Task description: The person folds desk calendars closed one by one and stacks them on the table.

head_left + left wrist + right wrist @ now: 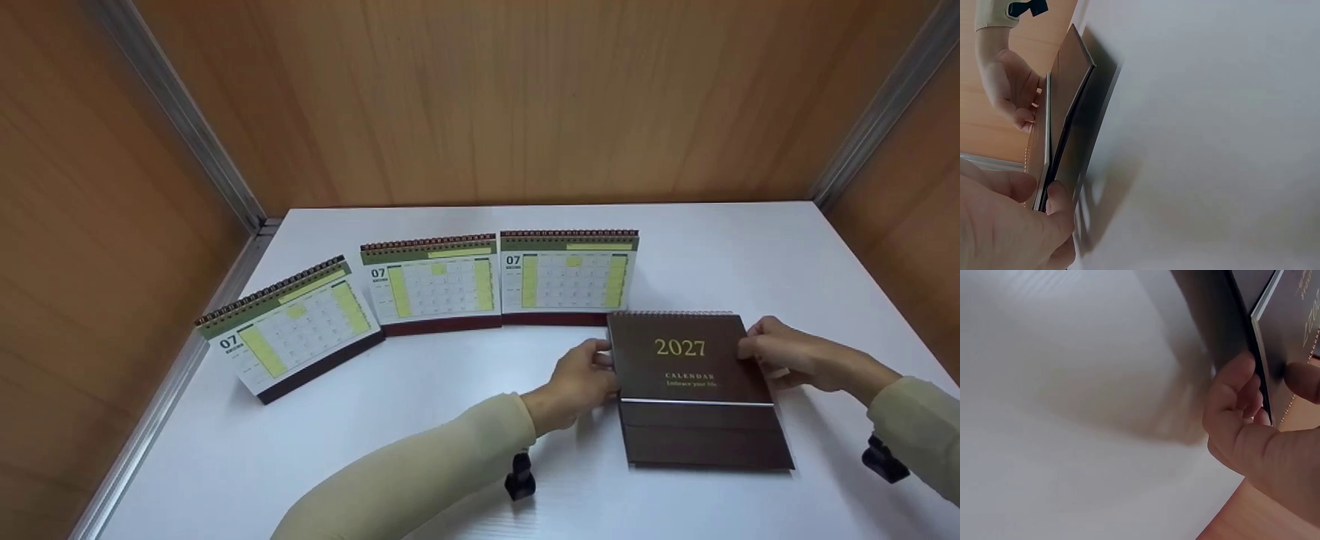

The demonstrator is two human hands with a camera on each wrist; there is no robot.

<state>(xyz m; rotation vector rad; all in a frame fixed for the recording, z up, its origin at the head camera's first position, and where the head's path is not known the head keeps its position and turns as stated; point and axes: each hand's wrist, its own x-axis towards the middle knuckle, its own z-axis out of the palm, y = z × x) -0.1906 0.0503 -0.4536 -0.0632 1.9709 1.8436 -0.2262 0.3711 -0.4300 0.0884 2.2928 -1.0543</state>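
Note:
A dark brown desk calendar [701,424] with "2027" in gold on its cover lies tilted between both hands at the right of the table. My left hand [579,379] pinches its left edge, thumb on the cover side and fingers behind, as the left wrist view shows on the calendar [1067,84]. On the opposite edge, my right hand [795,356] grips with its thumb over the cover; in the right wrist view its fingers [1235,374] curl behind the board. The spiral binding runs along the far side.
Three desk calendars stand open at month 07: one angled at the left [292,322], one in the middle [431,289] and one to its right [574,281], just behind the brown one. Wooden panels [480,105] enclose the white table [420,397].

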